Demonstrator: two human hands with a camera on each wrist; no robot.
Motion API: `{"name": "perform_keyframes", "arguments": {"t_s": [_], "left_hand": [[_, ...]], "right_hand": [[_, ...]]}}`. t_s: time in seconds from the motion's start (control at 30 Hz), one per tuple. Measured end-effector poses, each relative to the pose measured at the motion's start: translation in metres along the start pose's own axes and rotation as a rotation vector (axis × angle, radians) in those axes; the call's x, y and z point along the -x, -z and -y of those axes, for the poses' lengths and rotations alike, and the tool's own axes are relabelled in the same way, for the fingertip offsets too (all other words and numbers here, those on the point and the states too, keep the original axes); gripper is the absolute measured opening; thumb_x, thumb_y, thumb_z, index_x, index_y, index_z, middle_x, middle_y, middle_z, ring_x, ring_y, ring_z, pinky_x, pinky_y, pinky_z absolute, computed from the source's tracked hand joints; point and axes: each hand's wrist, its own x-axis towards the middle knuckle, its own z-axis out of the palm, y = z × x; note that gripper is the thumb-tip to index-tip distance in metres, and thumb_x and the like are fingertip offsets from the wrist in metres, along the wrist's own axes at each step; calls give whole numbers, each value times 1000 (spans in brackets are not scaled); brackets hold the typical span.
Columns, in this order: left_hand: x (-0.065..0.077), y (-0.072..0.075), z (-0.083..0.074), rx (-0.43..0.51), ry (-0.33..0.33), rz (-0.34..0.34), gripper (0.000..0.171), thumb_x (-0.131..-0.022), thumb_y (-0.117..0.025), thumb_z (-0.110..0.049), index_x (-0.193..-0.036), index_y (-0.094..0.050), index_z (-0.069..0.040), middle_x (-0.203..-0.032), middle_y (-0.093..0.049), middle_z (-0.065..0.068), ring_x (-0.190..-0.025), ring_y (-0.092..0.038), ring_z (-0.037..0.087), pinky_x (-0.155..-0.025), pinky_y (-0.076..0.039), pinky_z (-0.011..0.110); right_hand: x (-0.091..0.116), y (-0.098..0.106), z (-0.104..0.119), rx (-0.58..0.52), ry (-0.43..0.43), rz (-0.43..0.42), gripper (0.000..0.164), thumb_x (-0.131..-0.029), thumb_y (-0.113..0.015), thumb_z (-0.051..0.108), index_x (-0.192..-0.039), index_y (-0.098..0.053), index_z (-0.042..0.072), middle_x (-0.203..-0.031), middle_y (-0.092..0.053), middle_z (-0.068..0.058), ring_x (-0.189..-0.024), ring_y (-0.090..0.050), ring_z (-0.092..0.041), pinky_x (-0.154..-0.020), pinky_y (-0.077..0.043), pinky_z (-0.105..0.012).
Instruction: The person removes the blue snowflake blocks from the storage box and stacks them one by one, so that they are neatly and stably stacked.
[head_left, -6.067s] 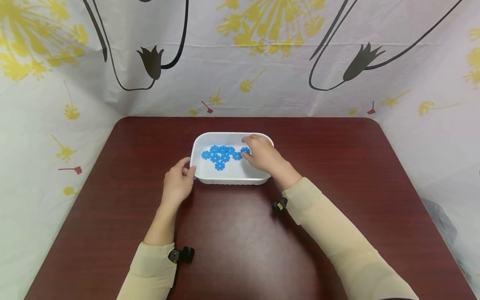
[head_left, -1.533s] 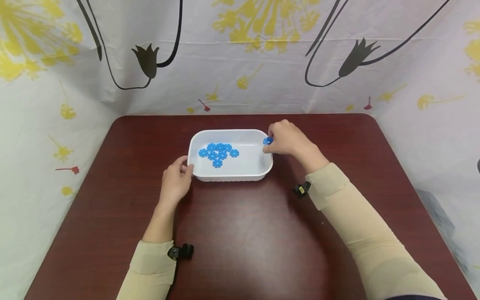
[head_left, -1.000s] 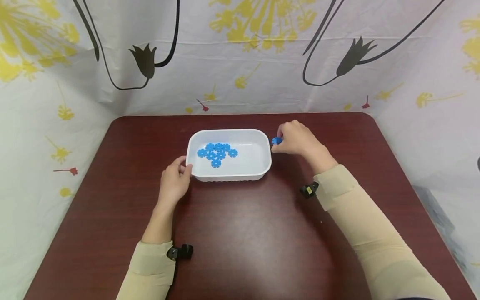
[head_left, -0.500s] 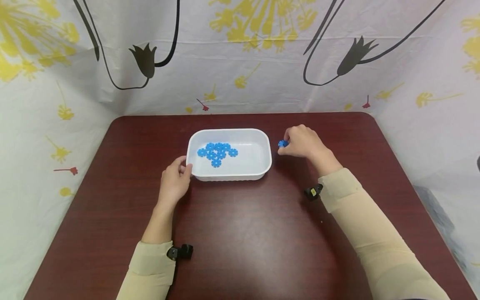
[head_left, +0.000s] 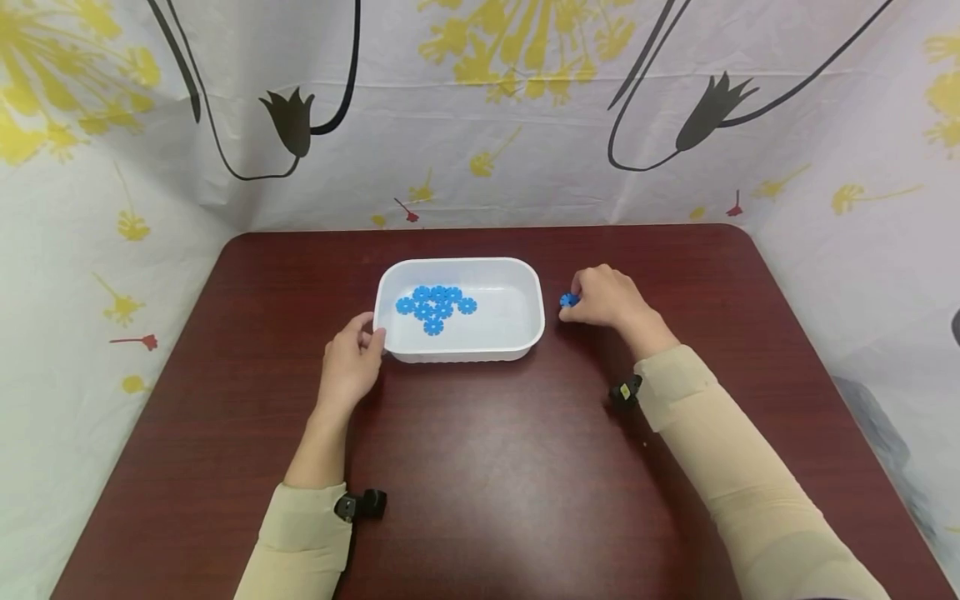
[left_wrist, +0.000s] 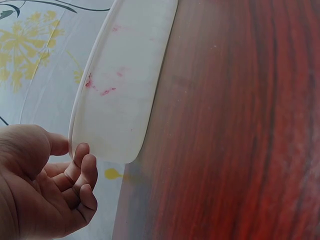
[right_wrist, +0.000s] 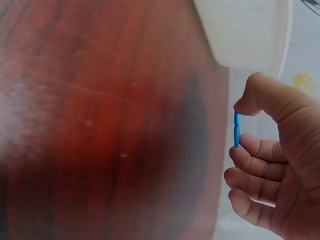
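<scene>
A white rectangular tray (head_left: 498, 329) lies on the table, with several blue notched snowflake discs (head_left: 433, 327) grouped on the left side of its floor. My left hand (head_left: 351, 367) pinches the tray's left rim between thumb and fingers; the left wrist view shows the hand (left_wrist: 55, 185) at the corner of the tray wall (left_wrist: 120, 75). To the right of the tray, my right hand (head_left: 609, 298) holds one blue disc (head_left: 568, 300) apart from it. Seen edge-on in the right wrist view, that disc (right_wrist: 237, 129) sits between thumb and fingertips, the other fingers loosely bent.
The dark red-brown wooden table (head_left: 480, 467) spreads around the tray. A patterned white sheet (head_left: 480, 192) hangs behind and at both sides of it. Each sleeve carries a small black wrist camera, one on the left (head_left: 362, 505) and one on the right (head_left: 625, 392).
My right hand lifted a disc out of the tray's right side, carried it rightward past the rim, then came nearer and lower. The left hand stays on the rim.
</scene>
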Motion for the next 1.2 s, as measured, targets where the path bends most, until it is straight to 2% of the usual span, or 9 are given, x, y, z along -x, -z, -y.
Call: {"name": "perform_keyframes", "arguments": {"t_s": [0.3,0.73,0.83,1.0,1.2], "left_hand": [[0,-1,-1,12,-12,-6,46,-106,-53,-25,-144,-51,0,-90,-68,14,-74,-61,25,-68,-48,35],[1,1,0,23,-10,-6,46,-106,-53,-25,-144,-51,0,-90,-68,14,-74,-60,25,-67,-48,35],[0,0,0,20,-12,-7,47,-106,-53,-25,-144,-50,1,-90,-67,14,-74,-60,25,-67,-48,35],[0,1,0,23,-17,-8,46,-105,-53,-24,-144,-51,1,-90,-68,15,-74,-60,26,-67,-48,35],[0,1,0,29,-9,1,46,-106,-53,-24,-145,-50,1,-90,-67,15,-75,-60,26,-67,-49,35]], "right_hand": [[-2,-15,-7,-12,-10,52,35,-78,-79,34,-90,-69,3,-83,-65,-9,-74,-58,-26,-68,-49,-44],[-4,-16,-6,21,-6,69,27,-79,-78,34,-72,-66,11,-69,-60,-4,-68,-53,-23,-63,-44,-40],[-5,-13,-6,35,5,41,27,-80,-76,36,-78,-69,10,-75,-64,-6,-72,-57,-26,-66,-48,-44],[-7,-1,-3,27,20,-46,36,-83,-72,37,-97,-71,4,-91,-70,-13,-80,-64,-32,-73,-52,-53],[-12,16,11,-74,60,-153,32,-86,-69,31,-102,-68,3,-94,-71,-12,-82,-64,-29,-75,-52,-50]]}}
